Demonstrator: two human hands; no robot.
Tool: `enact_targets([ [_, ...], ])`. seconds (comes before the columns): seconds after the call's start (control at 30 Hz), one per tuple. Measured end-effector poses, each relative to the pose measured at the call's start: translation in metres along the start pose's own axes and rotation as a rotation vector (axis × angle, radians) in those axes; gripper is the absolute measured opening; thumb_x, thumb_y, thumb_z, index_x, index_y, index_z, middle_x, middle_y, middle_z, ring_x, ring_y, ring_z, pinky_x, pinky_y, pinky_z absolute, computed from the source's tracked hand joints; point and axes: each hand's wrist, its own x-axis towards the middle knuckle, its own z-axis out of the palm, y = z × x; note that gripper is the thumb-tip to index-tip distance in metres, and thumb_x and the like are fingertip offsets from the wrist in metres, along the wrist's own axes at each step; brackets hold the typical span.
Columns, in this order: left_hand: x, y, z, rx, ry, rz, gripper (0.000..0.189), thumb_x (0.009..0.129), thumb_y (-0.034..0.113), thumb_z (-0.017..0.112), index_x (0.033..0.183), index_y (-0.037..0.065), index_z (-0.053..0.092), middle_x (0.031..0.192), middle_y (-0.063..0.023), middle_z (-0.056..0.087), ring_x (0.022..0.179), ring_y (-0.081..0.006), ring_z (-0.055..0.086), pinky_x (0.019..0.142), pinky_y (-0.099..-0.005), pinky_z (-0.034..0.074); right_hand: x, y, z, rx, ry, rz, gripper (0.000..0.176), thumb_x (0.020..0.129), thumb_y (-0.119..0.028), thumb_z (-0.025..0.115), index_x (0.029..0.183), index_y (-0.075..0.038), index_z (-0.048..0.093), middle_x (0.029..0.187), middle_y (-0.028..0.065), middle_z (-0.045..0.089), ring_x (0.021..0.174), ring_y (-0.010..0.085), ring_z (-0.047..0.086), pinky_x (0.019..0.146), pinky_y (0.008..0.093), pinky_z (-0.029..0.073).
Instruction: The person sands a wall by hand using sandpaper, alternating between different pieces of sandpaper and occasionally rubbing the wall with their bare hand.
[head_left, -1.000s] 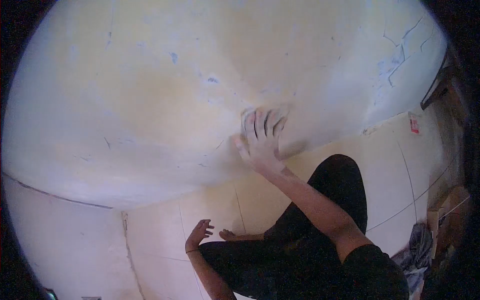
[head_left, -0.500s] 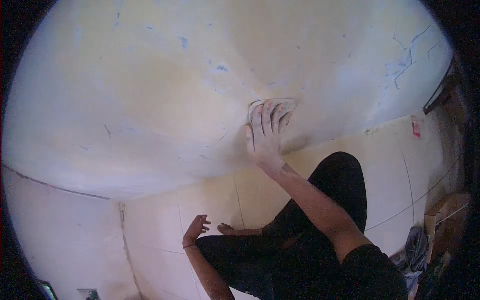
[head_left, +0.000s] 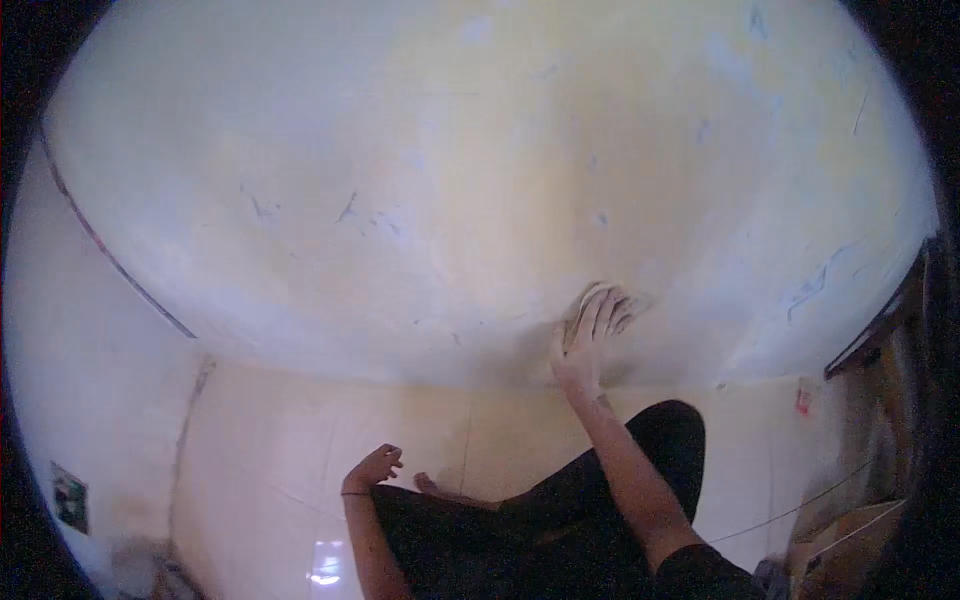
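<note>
My right hand (head_left: 582, 350), pale with dust, presses a folded piece of sandpaper (head_left: 594, 289) flat against the wall (head_left: 450, 190). The fingers cover most of the sheet; only its edges show past them. Bluish marks and scuffs dot the wall's cream and white surface. Over at the left, my left hand (head_left: 374, 466) rests by my bent knee, loosely curled with its fingers apart and nothing in it.
Below the wall lies a pale tiled floor (head_left: 260, 440), with my bent legs (head_left: 660, 440) on it. A cardboard box (head_left: 850, 545) and a thin cable (head_left: 790, 512) are at the lower right. A small red item (head_left: 803, 397) lies near the wall's base.
The view has tilted up and turned, so the wall fills more of it. My right hand, still on the sandpaper, appears lower and further right. My left hand stays by the knee.
</note>
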Motion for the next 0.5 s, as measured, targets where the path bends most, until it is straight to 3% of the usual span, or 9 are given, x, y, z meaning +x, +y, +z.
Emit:
enact_targets([
  [0.17, -0.002, -0.001, 0.003, -0.094, 0.007, 0.143, 0.048, 0.092, 0.041, 0.05, 0.114, -0.002, 0.05, 0.097, -0.015, 0.065, 0.079, -0.0221, 0.062, 0.072, -0.0353, 0.052, -0.007, 0.01, 0.001, -0.094, -0.026, -0.055, 0.073, 0.085, -0.017, 0.051, 0.143, 0.008, 0.014, 0.15, 0.0301, 0.006, 0.138, 0.0495, 0.001, 0.11, 0.0589, 0.0],
  [0.3, 0.005, -0.005, 0.007, -0.056, 0.065, 0.128, 0.045, 0.091, 0.041, 0.051, 0.114, 0.003, 0.052, 0.095, -0.0144, 0.065, 0.078, -0.0211, 0.062, 0.072, -0.0356, 0.051, -0.009, 0.005, -0.008, -0.023, -0.022, -0.084, 0.07, 0.083, -0.008, 0.048, 0.143, 0.007, 0.016, 0.151, 0.0275, 0.008, 0.139, 0.0485, 0.001, 0.112, 0.0552, 0.0],
  [0.4, 0.015, -0.019, 0.008, -0.047, 0.059, 0.216, 0.043, 0.09, 0.042, 0.051, 0.112, 0.005, 0.055, 0.096, -0.0153, 0.066, 0.079, -0.022, 0.063, 0.073, -0.0365, 0.051, -0.007, -0.013, -0.027, 0.045, -0.03, -0.047, 0.068, 0.081, -0.001, 0.044, 0.143, 0.006, 0.019, 0.152, 0.0245, 0.013, 0.141, 0.0425, 0.006, 0.114, 0.0486, 0.005],
  [0.5, -0.001, -0.006, 0.007, 0.003, 0.114, 0.192, 0.043, 0.091, 0.042, 0.051, 0.111, 0.005, 0.057, 0.099, -0.0173, 0.066, 0.086, -0.0282, 0.064, 0.077, -0.0402, 0.051, -0.008, -0.037, -0.055, 0.237, -0.059, -0.01, 0.059, 0.086, 0.001, 0.037, 0.143, 0.005, 0.024, 0.151, 0.0213, 0.02, 0.142, 0.0339, 0.014, 0.115, 0.042, 0.01],
])
